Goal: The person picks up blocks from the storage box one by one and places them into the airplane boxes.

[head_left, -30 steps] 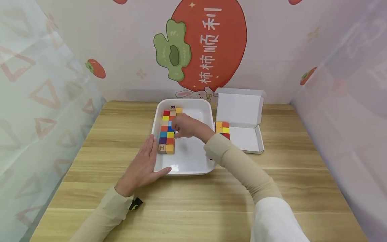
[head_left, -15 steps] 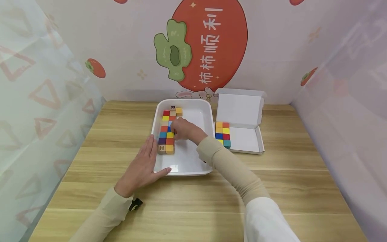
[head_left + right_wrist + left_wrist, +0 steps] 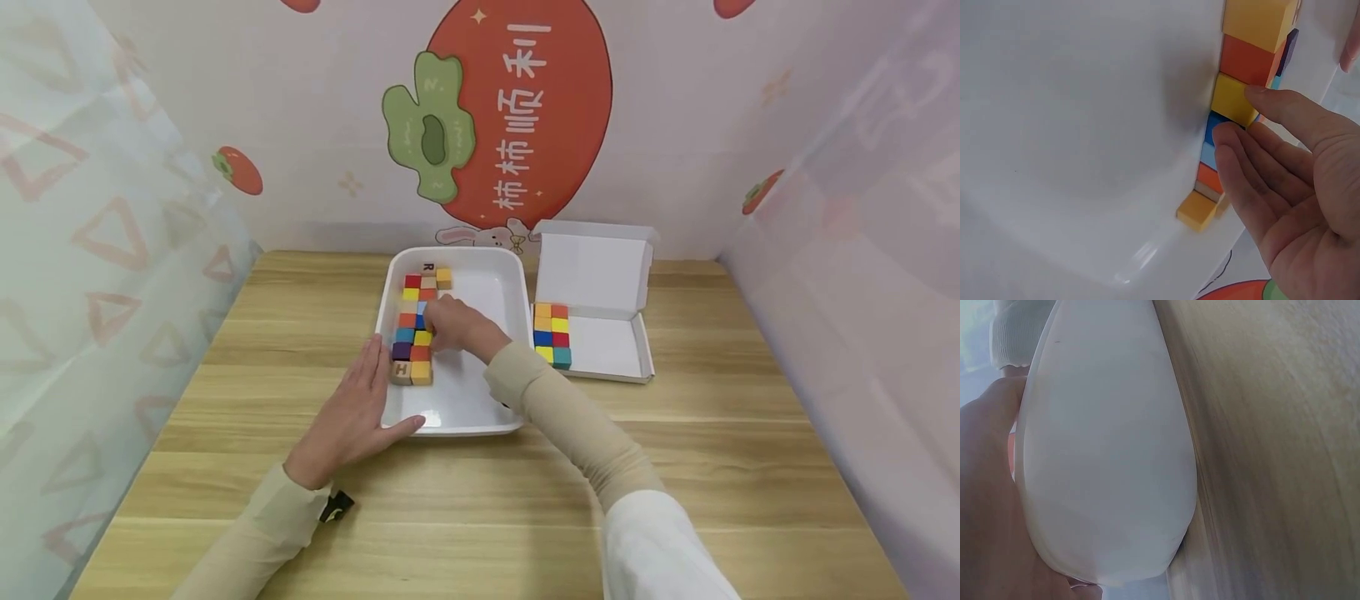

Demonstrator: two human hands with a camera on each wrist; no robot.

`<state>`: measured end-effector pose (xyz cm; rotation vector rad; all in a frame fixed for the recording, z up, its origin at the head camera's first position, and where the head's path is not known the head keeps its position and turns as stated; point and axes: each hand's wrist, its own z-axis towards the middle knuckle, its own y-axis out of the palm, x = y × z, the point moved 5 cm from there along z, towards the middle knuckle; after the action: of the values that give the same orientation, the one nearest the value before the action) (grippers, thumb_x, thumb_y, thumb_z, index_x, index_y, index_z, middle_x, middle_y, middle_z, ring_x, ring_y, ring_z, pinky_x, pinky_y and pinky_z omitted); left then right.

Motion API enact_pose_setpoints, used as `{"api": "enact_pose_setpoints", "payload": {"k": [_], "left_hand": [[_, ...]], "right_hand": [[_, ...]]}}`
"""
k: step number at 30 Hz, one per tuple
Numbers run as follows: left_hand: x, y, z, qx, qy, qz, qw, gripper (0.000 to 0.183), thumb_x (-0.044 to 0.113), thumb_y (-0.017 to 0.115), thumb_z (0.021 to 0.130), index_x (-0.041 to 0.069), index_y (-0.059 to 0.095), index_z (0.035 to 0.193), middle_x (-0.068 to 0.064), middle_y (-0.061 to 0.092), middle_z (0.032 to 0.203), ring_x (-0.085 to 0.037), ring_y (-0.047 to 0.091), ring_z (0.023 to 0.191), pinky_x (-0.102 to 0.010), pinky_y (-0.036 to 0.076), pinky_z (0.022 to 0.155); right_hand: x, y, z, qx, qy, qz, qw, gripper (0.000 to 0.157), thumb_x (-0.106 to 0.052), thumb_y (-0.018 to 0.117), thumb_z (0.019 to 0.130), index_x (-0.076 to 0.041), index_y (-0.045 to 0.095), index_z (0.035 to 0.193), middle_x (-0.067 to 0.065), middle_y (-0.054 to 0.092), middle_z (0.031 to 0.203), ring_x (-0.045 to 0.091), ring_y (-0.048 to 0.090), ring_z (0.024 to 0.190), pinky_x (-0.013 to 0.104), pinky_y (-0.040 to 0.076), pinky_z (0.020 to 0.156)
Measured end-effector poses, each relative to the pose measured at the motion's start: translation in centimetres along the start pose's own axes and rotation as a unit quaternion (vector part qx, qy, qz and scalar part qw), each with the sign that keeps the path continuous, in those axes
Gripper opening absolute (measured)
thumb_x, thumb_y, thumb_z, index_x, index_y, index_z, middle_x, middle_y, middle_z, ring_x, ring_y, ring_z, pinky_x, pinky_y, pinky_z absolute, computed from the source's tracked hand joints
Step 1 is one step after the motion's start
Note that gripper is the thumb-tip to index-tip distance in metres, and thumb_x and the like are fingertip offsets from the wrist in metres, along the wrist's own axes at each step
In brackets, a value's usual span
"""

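Observation:
A white tray (image 3: 480, 404) holds two rows of small coloured wooden blocks along its left side. My right hand (image 3: 459, 323) reaches over the rows from the right. In the right wrist view its thumb and forefinger pinch a yellow block (image 3: 1231, 99), the other fingers bent beside a blue block (image 3: 1216, 120). An orange block (image 3: 1244, 59) adjoins the yellow one. My left hand (image 3: 352, 421) lies spread along the tray's left side, fingers straight, thumb over the front rim. The left wrist view shows it against the tray's outer wall (image 3: 1107, 437).
Right of the tray stands an open white box (image 3: 607, 346), lid raised, several coloured blocks lined up at its left. A lone yellow-orange block (image 3: 444, 278) sits at the rows' far end. A patterned backdrop (image 3: 315, 100) rises behind the wooden table (image 3: 465, 517).
My right hand has come slightly nearer and lower over the rows. The yellow block and the blocks at the near end have shifted a little towards me. My left hand stays put.

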<state>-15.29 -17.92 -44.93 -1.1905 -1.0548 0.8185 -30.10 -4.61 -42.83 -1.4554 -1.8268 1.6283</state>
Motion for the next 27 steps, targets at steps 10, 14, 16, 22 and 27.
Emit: {"api": "enact_pose_setpoints", "payload": {"k": [10, 14, 16, 22, 27], "left_hand": [[0.1, 0.1, -0.1, -0.005, -0.001, 0.002, 1.0000, 0.116, 0.083, 0.039, 0.080, 0.003, 0.001, 0.155, -0.015, -0.005, 0.164, -0.033, 0.003, 0.153, -0.053, 0.023, 0.120], [0.2, 0.1, 0.0, -0.005, -0.002, 0.005, 1.0000, 0.116, 0.083, 0.039, 0.080, 0.003, 0.002, 0.155, -0.015, -0.004, 0.164, -0.033, 0.003, 0.153, -0.053, 0.023, 0.120], [0.2, 0.2, 0.0, -0.006, -0.003, 0.005, 1.0000, 0.116, 0.083, 0.040, 0.080, 0.003, 0.002, 0.155, -0.015, -0.005, 0.164, -0.033, 0.003, 0.153, -0.053, 0.023, 0.120], [0.1, 0.2, 0.1, -0.010, -0.007, 0.007, 0.9999, 0.117, 0.084, 0.039, 0.080, 0.003, 0.001, 0.155, -0.015, -0.006, 0.164, -0.033, 0.003, 0.153, -0.052, 0.023, 0.120], [0.2, 0.2, 0.1, -0.008, -0.009, 0.007, 0.9999, 0.117, 0.084, 0.040, 0.080, 0.004, 0.001, 0.155, -0.014, -0.006, 0.164, -0.034, 0.004, 0.153, -0.053, 0.023, 0.120]], "right_hand": [[0.6, 0.6, 0.1, 0.012, -0.016, -0.015, 1.000, 0.023, -0.023, 0.078, 0.082, -0.016, 0.070, 0.103, -0.003, 0.063, 0.101, 0.015, 0.055, 0.097, 0.031, 0.053, 0.096], [1.0, 0.4, -0.1, 0.023, -0.029, -0.004, 0.999, 0.025, -0.026, 0.079, 0.080, -0.017, 0.071, 0.102, -0.005, 0.065, 0.099, 0.014, 0.056, 0.093, 0.029, 0.054, 0.094], [1.3, 0.0, -0.4, 0.028, -0.034, 0.004, 0.999, 0.027, -0.027, 0.080, 0.079, -0.017, 0.072, 0.103, -0.006, 0.066, 0.098, 0.013, 0.058, 0.091, 0.029, 0.055, 0.091], [2.3, -2.0, -1.8, 0.031, -0.050, 0.023, 0.998, 0.026, -0.027, 0.079, 0.080, -0.018, 0.073, 0.104, -0.005, 0.067, 0.097, 0.015, 0.057, 0.091, 0.026, 0.055, 0.086], [3.2, -4.5, -3.7, 0.040, -0.069, 0.037, 0.996, 0.020, -0.024, 0.077, 0.083, -0.018, 0.074, 0.102, 0.000, 0.071, 0.100, 0.016, 0.058, 0.091, 0.025, 0.055, 0.083]]}}
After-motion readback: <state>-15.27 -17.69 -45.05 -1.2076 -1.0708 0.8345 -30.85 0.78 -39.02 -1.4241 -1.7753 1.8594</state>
